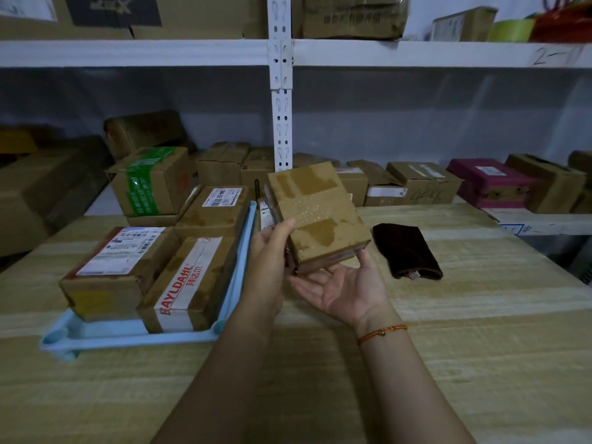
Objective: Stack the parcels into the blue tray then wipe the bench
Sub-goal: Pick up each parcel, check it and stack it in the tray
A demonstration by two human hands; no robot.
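Observation:
I hold a flat brown taped parcel (317, 216) tilted above the wooden bench (480, 315), right of the blue tray (128, 334). My left hand (269, 251) grips its left edge with the thumb on top. My right hand (346, 283) is palm up under its near edge, fingertips touching the corner. Three parcels lie in the tray: one with a white label (115, 267), one with red BAYLDAHL tape (189, 283), and one behind them (217, 209). A dark brown cloth (407, 251) lies on the bench to the right of the held parcel.
More cardboard boxes line the shelf behind the bench, including a green-taped box (150, 181) and a magenta box (487, 181). A white shelf post (281, 107) rises behind the held parcel. Another small parcel (265, 213) stands behind the tray's right rim.

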